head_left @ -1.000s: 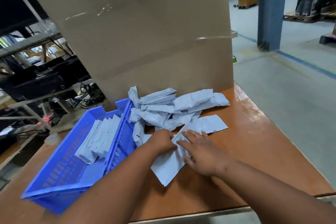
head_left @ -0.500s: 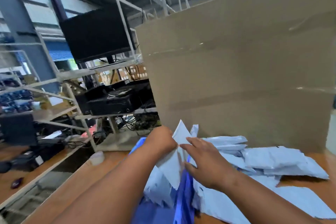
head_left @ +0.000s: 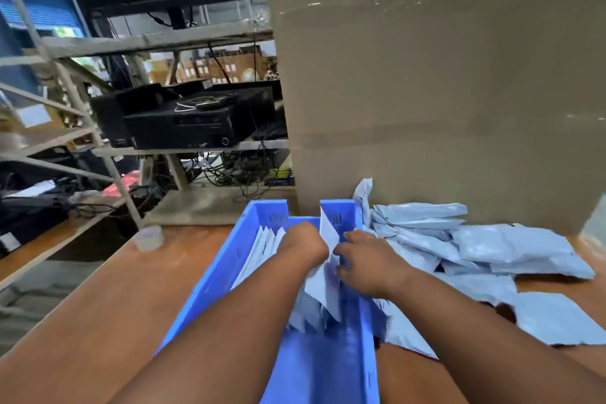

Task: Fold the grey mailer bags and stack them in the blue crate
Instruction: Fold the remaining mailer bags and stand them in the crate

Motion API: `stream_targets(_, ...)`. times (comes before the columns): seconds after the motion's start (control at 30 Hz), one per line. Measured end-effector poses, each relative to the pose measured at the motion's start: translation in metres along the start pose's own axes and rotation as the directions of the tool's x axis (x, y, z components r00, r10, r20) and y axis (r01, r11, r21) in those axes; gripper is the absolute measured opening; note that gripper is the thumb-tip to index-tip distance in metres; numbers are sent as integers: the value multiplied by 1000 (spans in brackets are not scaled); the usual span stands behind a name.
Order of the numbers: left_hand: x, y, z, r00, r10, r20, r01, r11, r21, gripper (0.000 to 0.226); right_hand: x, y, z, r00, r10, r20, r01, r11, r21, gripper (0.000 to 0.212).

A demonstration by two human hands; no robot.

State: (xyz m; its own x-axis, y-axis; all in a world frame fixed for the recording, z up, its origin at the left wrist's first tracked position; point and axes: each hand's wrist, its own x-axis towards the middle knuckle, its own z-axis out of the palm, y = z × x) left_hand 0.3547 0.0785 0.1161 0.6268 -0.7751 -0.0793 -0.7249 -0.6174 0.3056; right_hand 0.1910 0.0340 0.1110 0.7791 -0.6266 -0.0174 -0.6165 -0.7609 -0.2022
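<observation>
Down over the blue crate (head_left: 210, 292), both my hands meet on one folded grey mailer bag (head_left: 328, 279). From the head camera, my left hand (head_left: 303, 244) has its fingers curled round the bag's left edge, knuckles toward me, and my right hand (head_left: 364, 261) pinches the bag's right edge with bent fingers and thumb. The bag stands on edge between them, tilted, its top corner poking up above my knuckles and its lower part down inside the crate.

To the left of my left hand, a row of folded bags (head_left: 262, 251) stands upright in the crate, leaning against each other. More folded pieces (head_left: 308, 318) sit beneath the one I hold, though blur hides how they lie.

The crate rests on the orange-brown table (head_left: 98, 305). Just right of the crate, a loose pile of unfolded mailer bags (head_left: 475, 243) lies on the table, with one flat bag (head_left: 557, 318) nearer to me. Behind the pile rises a tall cardboard box (head_left: 442, 92). On the table's far left edge stands a small clear plastic cup (head_left: 149, 238). Beyond it, metal shelving (head_left: 98, 43) carries black equipment (head_left: 193, 121) and tangled cables.
</observation>
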Motion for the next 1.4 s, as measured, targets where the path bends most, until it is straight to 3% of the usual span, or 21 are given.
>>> stream_targets(0.07, 8, 3, 12, 1000, 19, 25, -20, 1000, 9, 26, 3, 0, 8, 999, 15, 46, -15, 1000, -4, 51)
stream_targets(0.17, 20, 6, 32, 999, 15, 35, -16, 999, 29, 31, 1, -2, 16, 992, 45, 115, -44, 999, -9, 56)
stream_targets(0.5, 43, 15, 66, 999, -1, -32, 8, 974, 227, 37, 1, -3, 20, 992, 80, 95, -88, 993, 83, 51)
stream_targets(0.67, 44, 4, 61, 999, -43, -11, 45, 968, 245, 31, 3, 0, 24, 993, 64, 98, -78, 986, 146, 47)
stream_targets(0.9, 28, -14, 52, 995, -72, 67, 55, 973, 223, 49, 3, 3, 22, 991, 52, 122, -75, 979, 191, 47)
stream_targets(1.03, 15, -8, 42, 1000, -31, 4, 30, 978, 207, 53, 3, 7, 25, 994, 36, 104, -58, 975, 213, 43)
stream_targets(1.23, -11, 3, 27, 998, -7, -56, 17, 984, 180, 30, -4, 12, 21, 999, -24, 44, 8, 944, 330, 41)
stream_targets(1.4, -32, 27, 7, 990, 7, -142, 0, 999, 51, 32, -37, 47, 13, 990, -62, -130, 119, 857, 502, 36)
